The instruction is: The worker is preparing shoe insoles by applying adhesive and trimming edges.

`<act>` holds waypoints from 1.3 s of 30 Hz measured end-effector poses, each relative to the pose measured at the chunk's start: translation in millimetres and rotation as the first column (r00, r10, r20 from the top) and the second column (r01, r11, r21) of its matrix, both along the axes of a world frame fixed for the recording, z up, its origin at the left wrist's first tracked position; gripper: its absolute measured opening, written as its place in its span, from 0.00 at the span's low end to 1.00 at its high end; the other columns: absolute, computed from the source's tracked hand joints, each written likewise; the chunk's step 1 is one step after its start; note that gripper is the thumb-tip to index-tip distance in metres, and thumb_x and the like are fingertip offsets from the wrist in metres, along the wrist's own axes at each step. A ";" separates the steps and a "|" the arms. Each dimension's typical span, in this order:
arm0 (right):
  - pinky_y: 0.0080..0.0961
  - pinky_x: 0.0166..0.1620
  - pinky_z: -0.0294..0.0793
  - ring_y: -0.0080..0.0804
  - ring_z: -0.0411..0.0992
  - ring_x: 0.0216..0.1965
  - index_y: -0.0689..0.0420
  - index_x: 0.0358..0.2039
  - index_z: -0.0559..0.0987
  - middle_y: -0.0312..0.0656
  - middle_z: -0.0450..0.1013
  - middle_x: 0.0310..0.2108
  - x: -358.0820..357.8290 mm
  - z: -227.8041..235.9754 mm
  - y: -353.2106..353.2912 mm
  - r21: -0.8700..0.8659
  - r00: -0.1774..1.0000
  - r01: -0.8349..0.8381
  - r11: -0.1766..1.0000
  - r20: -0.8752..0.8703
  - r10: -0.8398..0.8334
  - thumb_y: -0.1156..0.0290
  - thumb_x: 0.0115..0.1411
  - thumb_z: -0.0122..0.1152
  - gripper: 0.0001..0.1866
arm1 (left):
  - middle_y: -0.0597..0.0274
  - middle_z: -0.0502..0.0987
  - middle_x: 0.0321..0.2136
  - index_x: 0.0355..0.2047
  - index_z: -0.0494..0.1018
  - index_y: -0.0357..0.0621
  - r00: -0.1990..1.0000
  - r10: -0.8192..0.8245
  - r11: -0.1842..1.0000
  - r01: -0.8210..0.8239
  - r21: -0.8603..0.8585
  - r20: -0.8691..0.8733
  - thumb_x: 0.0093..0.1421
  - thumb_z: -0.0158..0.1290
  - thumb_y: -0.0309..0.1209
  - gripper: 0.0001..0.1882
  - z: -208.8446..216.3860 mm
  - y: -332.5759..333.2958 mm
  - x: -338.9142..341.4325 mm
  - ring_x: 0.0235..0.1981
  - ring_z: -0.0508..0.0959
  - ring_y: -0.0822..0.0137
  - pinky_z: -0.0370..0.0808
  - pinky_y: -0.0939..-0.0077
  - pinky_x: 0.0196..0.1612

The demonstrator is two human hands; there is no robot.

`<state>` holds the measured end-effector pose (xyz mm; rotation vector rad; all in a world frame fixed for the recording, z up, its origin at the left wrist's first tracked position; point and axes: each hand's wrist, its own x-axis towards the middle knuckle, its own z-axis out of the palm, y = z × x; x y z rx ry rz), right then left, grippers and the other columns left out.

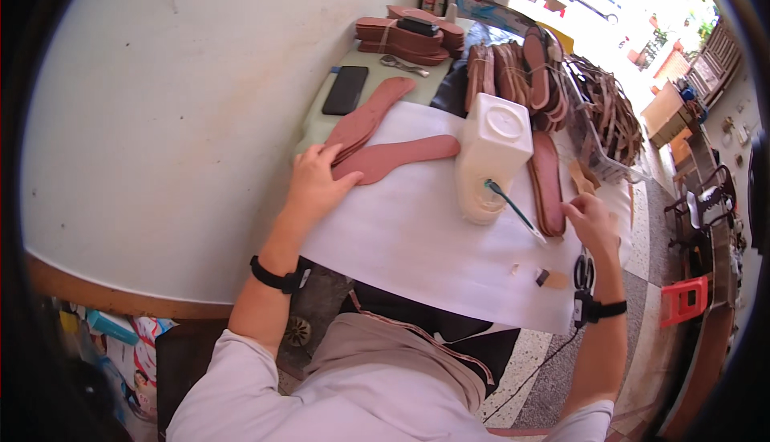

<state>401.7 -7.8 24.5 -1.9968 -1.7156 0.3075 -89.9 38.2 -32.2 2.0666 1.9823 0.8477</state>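
My left hand (pixel 318 179) is spread over the heel ends of reddish-brown insoles on the white-covered table. Its fingers rest on a small fanned stack of insoles (pixel 362 119), and its thumb touches a single insole (pixel 405 156) lying beside it. My right hand (pixel 592 221) has its fingers curled together at the right edge of another insole stack (pixel 547 189); whatever they pinch is too small to tell. Between the hands stands a cream plastic container (pixel 491 157), a green-handled brush (pixel 513 209) sticking out of its opening.
Behind lie a black phone (pixel 346 91), a metal tool (pixel 405 66) and bundled insoles (pixel 401 41). A clear bin of brown strips (pixel 605 113) stands at the right. Black-handled scissors (pixel 584 272) and a small dark block (pixel 542 277) lie by the front right edge. A white wall (pixel 176 121) borders the left.
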 end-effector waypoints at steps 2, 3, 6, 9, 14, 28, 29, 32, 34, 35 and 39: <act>0.29 0.31 0.71 0.31 0.70 0.23 0.67 0.30 0.79 0.41 0.73 0.20 -15.5 12.8 -10.3 0.053 1.000 -0.011 0.999 0.017 0.010 0.67 0.60 0.67 0.13 | 0.40 0.69 0.60 0.61 0.74 0.48 1.000 -0.009 0.999 0.009 -0.036 0.002 0.52 0.69 0.46 0.37 -2.0 1.6 -2.0 0.60 0.68 0.43 0.67 0.56 0.64; 0.29 0.32 0.72 0.31 0.71 0.24 0.66 0.31 0.80 0.41 0.73 0.21 -26.6 23.7 -17.4 0.011 1.000 -0.023 1.000 -0.006 0.023 0.69 0.59 0.67 0.11 | 0.40 0.68 0.60 0.61 0.74 0.49 1.000 -0.010 0.998 0.011 -0.059 0.009 0.52 0.69 0.46 0.37 -1.3 2.1 -3.3 0.61 0.68 0.43 0.67 0.56 0.64; 0.28 0.35 0.73 0.32 0.72 0.28 0.64 0.32 0.80 0.43 0.74 0.26 -48.7 29.8 -36.0 -0.011 0.979 -0.205 0.979 -0.007 0.205 0.73 0.57 0.69 0.08 | 0.41 0.68 0.60 0.62 0.74 0.52 1.000 -0.006 0.995 0.008 -0.098 0.018 0.52 0.69 0.45 0.37 -0.8 2.0 -7.7 0.62 0.66 0.45 0.67 0.57 0.64; 0.29 0.38 0.75 0.33 0.74 0.32 0.62 0.35 0.80 0.44 0.75 0.32 -59.6 33.8 -59.8 -0.026 0.953 -0.302 0.953 0.025 0.303 0.74 0.53 0.72 0.11 | 0.44 0.69 0.58 0.59 0.76 0.52 0.998 -0.062 0.994 0.064 0.090 -0.028 0.51 0.70 0.43 0.35 -4.1 0.4 -3.3 0.60 0.67 0.47 0.67 0.58 0.63; 0.33 0.41 0.75 0.39 0.75 0.36 0.60 0.38 0.80 0.44 0.76 0.36 -65.6 22.2 -71.1 -0.017 0.963 -0.260 0.966 0.068 0.260 0.74 0.51 0.73 0.15 | 0.47 0.70 0.57 0.55 0.79 0.46 0.983 -0.173 0.978 0.179 0.106 -0.063 0.52 0.70 0.41 0.30 -5.1 1.8 3.7 0.59 0.66 0.48 0.66 0.58 0.63; 0.41 0.44 0.73 0.50 0.76 0.40 0.62 0.36 0.77 0.49 0.76 0.34 -62.0 1.5 -60.4 0.052 0.967 -0.217 0.975 0.148 0.208 0.76 0.56 0.66 0.08 | 0.47 0.64 0.63 0.59 0.74 0.45 0.977 -0.180 0.983 0.176 -0.050 -0.112 0.56 0.65 0.44 0.32 -2.9 5.8 8.4 0.64 0.62 0.49 0.59 0.53 0.67; 0.42 0.43 0.73 0.51 0.76 0.39 0.62 0.36 0.76 0.49 0.76 0.33 -63.6 4.2 -62.6 0.058 0.966 -0.216 0.975 0.162 0.204 0.77 0.58 0.64 0.07 | 0.47 0.65 0.62 0.58 0.75 0.44 0.980 -0.174 0.984 0.169 -0.055 -0.096 0.56 0.66 0.45 0.32 -2.4 6.4 9.6 0.64 0.62 0.49 0.59 0.53 0.67; 0.43 0.40 0.74 0.53 0.76 0.37 0.61 0.36 0.75 0.51 0.76 0.31 -68.3 15.8 -72.2 0.058 0.971 -0.186 0.981 0.164 0.174 0.77 0.61 0.60 0.04 | 0.49 0.65 0.60 0.54 0.76 0.43 0.989 -0.138 0.987 0.133 -0.089 -0.056 0.51 0.68 0.45 0.32 -0.9 12.4 11.7 0.63 0.62 0.50 0.60 0.55 0.66; 0.42 0.39 0.75 0.54 0.77 0.35 0.61 0.38 0.76 0.52 0.77 0.31 -74.5 24.2 -78.3 0.038 0.986 -0.136 0.990 0.106 0.131 0.78 0.64 0.58 0.03 | 0.50 0.66 0.57 0.50 0.77 0.43 0.992 -0.121 0.989 0.117 -0.095 -0.038 0.47 0.70 0.44 0.32 -0.9 19.3 12.5 0.61 0.64 0.51 0.63 0.57 0.65; 0.41 0.39 0.75 0.54 0.77 0.35 0.60 0.40 0.76 0.53 0.78 0.33 -77.5 26.1 -79.9 0.062 0.984 -0.156 0.986 0.097 0.149 0.78 0.64 0.58 0.04 | 0.50 0.67 0.55 0.49 0.77 0.43 0.993 -0.116 0.990 0.113 -0.088 -0.031 0.45 0.71 0.43 0.31 -2.8 22.6 10.2 0.59 0.66 0.51 0.65 0.58 0.64; 0.38 0.40 0.77 0.53 0.79 0.37 0.59 0.46 0.79 0.53 0.79 0.37 -83.5 27.5 -83.9 0.170 0.977 -0.212 0.962 0.071 0.203 0.78 0.65 0.57 0.10 | 0.51 0.69 0.51 0.46 0.77 0.42 0.993 -0.118 0.986 0.118 -0.120 0.006 0.41 0.73 0.42 0.32 0.3 29.1 6.9 0.57 0.68 0.53 0.69 0.61 0.61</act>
